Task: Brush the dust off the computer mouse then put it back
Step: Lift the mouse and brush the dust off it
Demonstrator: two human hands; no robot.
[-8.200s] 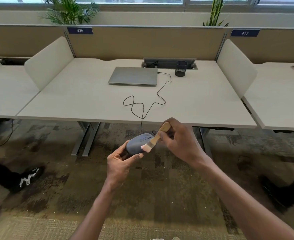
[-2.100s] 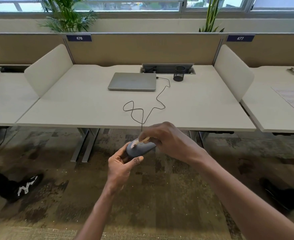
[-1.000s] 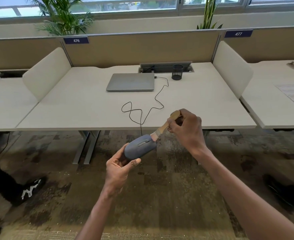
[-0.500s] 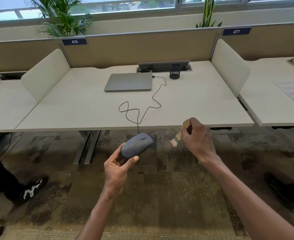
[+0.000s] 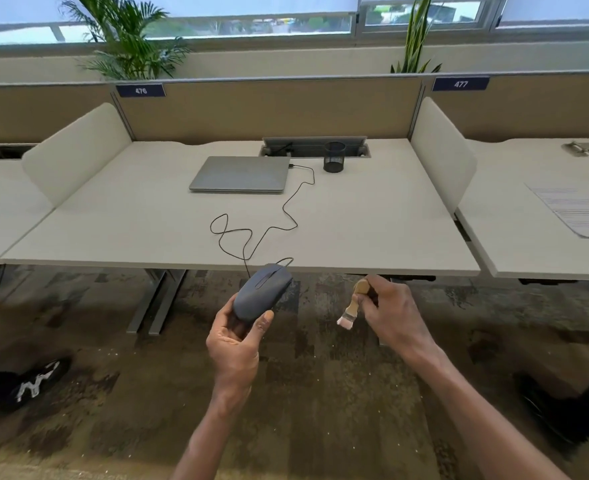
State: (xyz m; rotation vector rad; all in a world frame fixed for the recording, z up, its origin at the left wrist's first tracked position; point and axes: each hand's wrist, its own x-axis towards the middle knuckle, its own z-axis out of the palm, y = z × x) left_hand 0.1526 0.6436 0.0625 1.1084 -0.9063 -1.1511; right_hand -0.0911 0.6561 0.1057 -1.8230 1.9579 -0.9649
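Observation:
A grey wired computer mouse [image 5: 263, 291] is held in the air just in front of the desk's near edge, gripped at its rear by my left hand [image 5: 235, 341]. Its black cable [image 5: 275, 221] loops across the desk [image 5: 147, 216] to the closed laptop [image 5: 240, 174]. My right hand [image 5: 392, 311] grips a small wooden-handled brush [image 5: 352, 304], bristles pointing down and left. The brush is apart from the mouse, to its right.
A black mesh pen cup [image 5: 334, 161] stands at the back by the cable tray. White side dividers [image 5: 74, 150] flank the desk. Papers [image 5: 577, 211] lie on the right-hand desk. A person's shoe [image 5: 38, 381] rests on the carpet at lower left.
My right hand has drawn the brush away from the mouse, to the right and down. My left hand has lifted the mouse a little toward the desk edge.

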